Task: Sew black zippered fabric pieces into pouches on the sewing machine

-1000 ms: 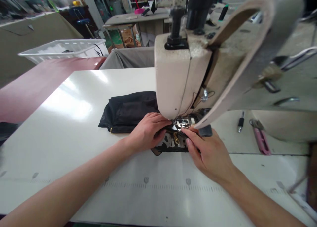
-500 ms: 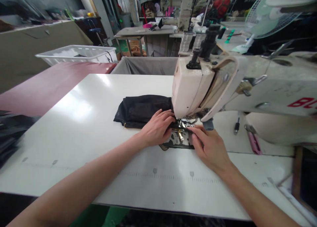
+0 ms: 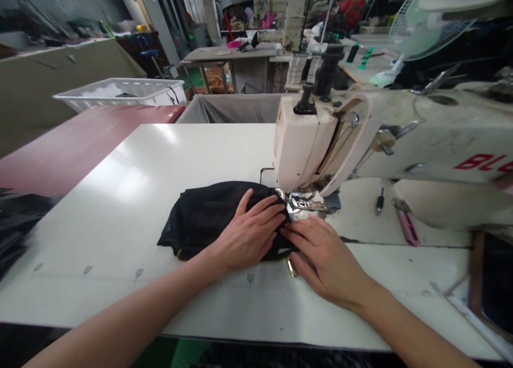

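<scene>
A black fabric pouch (image 3: 200, 215) lies on the white sewing table, just left of and in front of the presser foot (image 3: 306, 203). My left hand (image 3: 248, 237) rests on top of the pouch, fingers stretched and spread, palm down. At its right edge my right hand (image 3: 326, 258) has its fingers and thumb closed on the cloth; part of that edge is hidden beneath the fingers. A gold zipper pull (image 3: 292, 267) sticks out at the front, beside the right thumb. The pouch is apart from the needle area.
The sewing machine (image 3: 302, 148) stands over the table on the right. On its bed lie small pink-handled snips (image 3: 409, 226) and a dark-tipped pen-like tool (image 3: 380, 201). A white plastic basket (image 3: 120, 90) sits at back left, near a reddish sheet (image 3: 100, 127). A fan (image 3: 425, 25) stands behind.
The pouch has come out from under the presser foot, toward me and to the left. The patterned piece at its front is no longer visible. Both hands moved nearer with it.
</scene>
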{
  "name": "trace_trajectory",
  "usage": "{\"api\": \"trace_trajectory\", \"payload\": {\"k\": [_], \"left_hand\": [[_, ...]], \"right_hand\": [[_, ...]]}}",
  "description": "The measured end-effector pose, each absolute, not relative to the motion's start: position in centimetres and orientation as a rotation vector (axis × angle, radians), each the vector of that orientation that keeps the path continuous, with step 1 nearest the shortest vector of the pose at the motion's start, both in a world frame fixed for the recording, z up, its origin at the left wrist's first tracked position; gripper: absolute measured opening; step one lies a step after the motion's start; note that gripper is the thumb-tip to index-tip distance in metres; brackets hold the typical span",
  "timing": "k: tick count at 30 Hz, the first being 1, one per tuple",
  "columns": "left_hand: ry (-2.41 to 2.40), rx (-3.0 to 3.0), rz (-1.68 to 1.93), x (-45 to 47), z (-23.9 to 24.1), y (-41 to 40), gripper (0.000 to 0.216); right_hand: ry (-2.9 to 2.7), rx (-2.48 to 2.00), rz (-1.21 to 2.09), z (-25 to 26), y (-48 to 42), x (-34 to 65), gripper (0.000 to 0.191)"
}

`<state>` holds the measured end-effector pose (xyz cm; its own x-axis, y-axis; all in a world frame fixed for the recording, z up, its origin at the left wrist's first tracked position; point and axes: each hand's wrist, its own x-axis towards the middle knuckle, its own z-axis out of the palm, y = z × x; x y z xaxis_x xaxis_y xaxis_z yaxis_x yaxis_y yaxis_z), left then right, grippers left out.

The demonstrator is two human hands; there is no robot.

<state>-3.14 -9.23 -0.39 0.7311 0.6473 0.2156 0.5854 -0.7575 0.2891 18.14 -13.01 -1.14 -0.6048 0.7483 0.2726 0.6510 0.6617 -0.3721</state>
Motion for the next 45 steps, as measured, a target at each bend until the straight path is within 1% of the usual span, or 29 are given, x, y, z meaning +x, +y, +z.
{"api": "trace_trajectory", "payload": {"k": [6,11,15,19,23,28,30,35,45], "left_hand": [[0.798,2.716,0.411,-3.1,-0.6,-6.6,0.039],[0.977,2.738,0.469,-2.7,-0.6,-6.3,0.047],[0.955,2.735,0.526,-2.3,-1.0,-5.4,0.045],[0.821,2.773,0.522,-2.3,-1.1,-3.9,0.036],[0.893,2.825,0.527,-2.6,-0.9,-4.2,0.029],[0.956,2.788,0.384,-2.9,-0.5,-6.0,0.037],[0.946,2.783,0.373,-3.0,-0.4,-6.2,0.035],[0.905,2.837,0.474,-3.1,-0.6,-6.0,0.027],[0.906,2.789,0.407,-3.0,-0.9,-5.5,0.041]], "right_hand": [[-2.452,-1.220,0.240,-1.6,-13.2,18.1,0.036],[-2.426,-1.336,0.185,-1.5,-13.1,17.7,0.034],[-2.401,-1.393,0.159,-1.4,-13.3,17.5,0.036],[-2.370,-1.408,0.147,-1.5,-13.2,17.5,0.038],[-2.386,-1.309,0.214,-1.5,-13.0,17.7,0.039],[-2.386,-1.249,0.295,-1.4,-13.1,17.8,0.035],[-2.394,-1.251,0.309,-1.4,-13.1,17.9,0.035],[-2.401,-1.281,0.287,-1.5,-13.1,18.0,0.035],[-2.419,-1.364,0.217,-1.5,-13.3,17.6,0.033]]}}
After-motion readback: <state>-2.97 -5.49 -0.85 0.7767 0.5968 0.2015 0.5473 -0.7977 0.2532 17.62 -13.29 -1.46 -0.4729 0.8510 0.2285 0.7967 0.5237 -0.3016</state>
